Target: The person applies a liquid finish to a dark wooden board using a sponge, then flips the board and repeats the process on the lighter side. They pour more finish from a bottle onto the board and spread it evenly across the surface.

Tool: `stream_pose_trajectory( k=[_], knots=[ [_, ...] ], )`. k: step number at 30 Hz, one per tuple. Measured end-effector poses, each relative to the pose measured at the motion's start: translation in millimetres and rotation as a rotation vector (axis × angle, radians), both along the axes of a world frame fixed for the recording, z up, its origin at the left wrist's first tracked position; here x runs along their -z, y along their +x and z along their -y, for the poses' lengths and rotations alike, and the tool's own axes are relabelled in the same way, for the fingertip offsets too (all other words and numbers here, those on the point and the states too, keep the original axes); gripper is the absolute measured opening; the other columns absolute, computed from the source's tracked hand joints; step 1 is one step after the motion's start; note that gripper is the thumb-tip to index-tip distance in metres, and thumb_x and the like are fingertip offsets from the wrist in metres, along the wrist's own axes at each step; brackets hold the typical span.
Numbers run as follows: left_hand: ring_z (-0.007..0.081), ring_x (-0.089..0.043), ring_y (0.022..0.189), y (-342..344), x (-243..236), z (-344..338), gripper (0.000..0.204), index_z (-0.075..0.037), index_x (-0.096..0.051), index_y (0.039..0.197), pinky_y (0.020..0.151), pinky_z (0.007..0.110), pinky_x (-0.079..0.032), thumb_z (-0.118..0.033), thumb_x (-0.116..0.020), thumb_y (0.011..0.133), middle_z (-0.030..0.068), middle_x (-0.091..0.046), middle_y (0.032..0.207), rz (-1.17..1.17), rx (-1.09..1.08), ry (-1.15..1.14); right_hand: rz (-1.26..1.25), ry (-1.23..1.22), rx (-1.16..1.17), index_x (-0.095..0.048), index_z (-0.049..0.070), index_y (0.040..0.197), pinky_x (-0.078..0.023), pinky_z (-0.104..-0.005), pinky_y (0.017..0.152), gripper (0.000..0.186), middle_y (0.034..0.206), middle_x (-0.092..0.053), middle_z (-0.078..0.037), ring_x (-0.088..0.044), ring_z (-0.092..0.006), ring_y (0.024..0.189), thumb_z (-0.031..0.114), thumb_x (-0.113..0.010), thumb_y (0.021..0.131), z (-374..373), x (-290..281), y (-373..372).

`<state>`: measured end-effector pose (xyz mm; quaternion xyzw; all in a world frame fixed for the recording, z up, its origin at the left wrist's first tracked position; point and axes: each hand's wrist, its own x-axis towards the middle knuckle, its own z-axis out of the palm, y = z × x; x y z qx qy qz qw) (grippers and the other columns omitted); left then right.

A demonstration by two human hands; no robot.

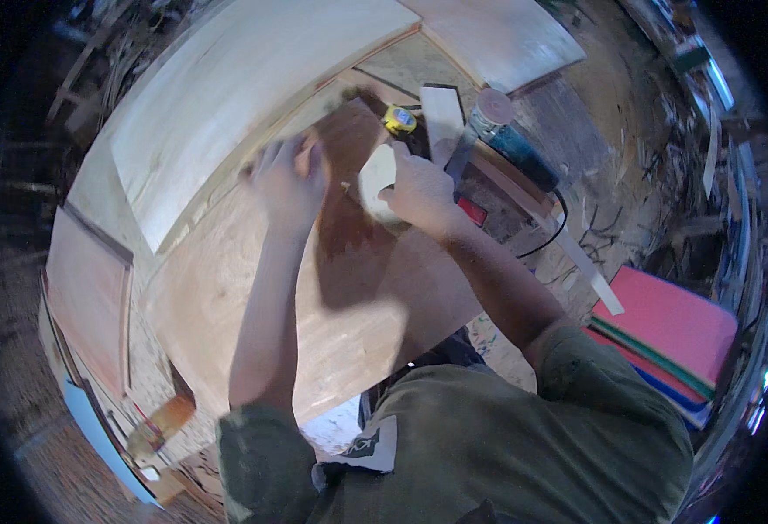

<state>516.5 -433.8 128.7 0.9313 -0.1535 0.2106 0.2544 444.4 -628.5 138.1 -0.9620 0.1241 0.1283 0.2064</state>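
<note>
A large wooden panel (pixel 200 297) lies in front of me. My right hand (pixel 422 185) is closed on a flat white rounded piece (pixel 372 185), its forefinger stretched along it. The piece is held at the panel's right side; I cannot tell its exact kind. Near the panel's far left edge is my left hand (pixel 288 182), with fingers apart and somewhat blurred, and I see nothing in it. Just beyond the right hand lies a yellow tape measure (pixel 399 120).
To the right lies a teal corded power tool (pixel 519 153) beside wooden strips (pixel 589 262) and a small red item (pixel 471 210). Coloured sheets (pixel 668 323) are stacked at the near right. Pale boards (pixel 253 96) lie at the back, another panel (pixel 91 297) on the left.
</note>
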Motion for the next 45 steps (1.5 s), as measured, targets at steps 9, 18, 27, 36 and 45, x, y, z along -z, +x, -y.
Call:
stream_pose_trajectory(
  k=[9, 18, 27, 36, 45],
  knots=[
    [0.0405, -0.052, 0.128, 118, 44, 188, 0.077, -0.014, -0.056, 0.131, 0.111, 0.07, -0.025, -0.05, -0.083, 0.069, 0.0154, -0.062, 0.131, -0.561, 0.481, 0.777, 0.09, 0.112, -0.14, -0.044, 0.004, 0.139, -0.057, -0.0455, 0.07, 0.066, 0.098, -0.068, -0.02, -0.071, -0.0348, 0.086, 0.021, -0.07, 0.081, 19, 30, -18],
    [0.0347, -0.064, 0.112, 133, 69, 190, 0.076, -0.009, -0.058, 0.121, 0.096, 0.042, -0.05, -0.036, -0.089, 0.057, 0.0175, -0.068, 0.117, -0.723, 0.558, 0.547, 0.145, 0.105, -0.051, -0.047, 0.004, 0.126, -0.055, -0.0449, 0.058, 0.049, 0.091, -0.066, -0.014, -0.072, -0.0312, 0.077, 0.019, -0.068, 0.084, 13, 24, -15],
    [0.0315, -0.066, 0.108, 128, 10, 215, 0.07, -0.009, -0.063, 0.116, 0.093, 0.041, -0.051, -0.038, -0.087, 0.057, 0.016, -0.068, 0.116, -0.645, 0.586, 0.535, 0.113, 0.201, -0.006, -0.042, 0.004, 0.137, -0.057, -0.0453, 0.064, 0.067, 0.094, -0.067, -0.017, -0.071, -0.0336, 0.082, 0.016, -0.072, 0.079, 21, 31, -20],
    [0.0345, -0.061, 0.117, 169, 61, 234, 0.075, -0.012, -0.06, 0.129, 0.101, 0.045, -0.047, -0.046, -0.083, 0.066, 0.0163, -0.067, 0.121, -0.398, 0.599, 0.272, 0.089, 0.176, -0.107, -0.051, 0.005, 0.131, -0.056, -0.049, 0.079, 0.057, 0.107, -0.069, -0.02, -0.071, -0.036, 0.095, 0.024, -0.073, 0.082, 23, 10, -18],
    [0.0266, -0.064, 0.108, 43, -66, 31, 0.05, 0.004, -0.068, 0.113, 0.097, 0.036, -0.048, -0.03, -0.081, 0.08, 0.0179, -0.069, 0.113, 0.057, 0.117, -0.453, 0.106, 0.06, 0.048, -0.052, 0.008, 0.123, -0.056, -0.0517, 0.077, 0.058, 0.096, -0.071, -0.021, -0.07, -0.0399, 0.09, 0.034, -0.079, 0.078, 28, -2, 6]
  ],
)
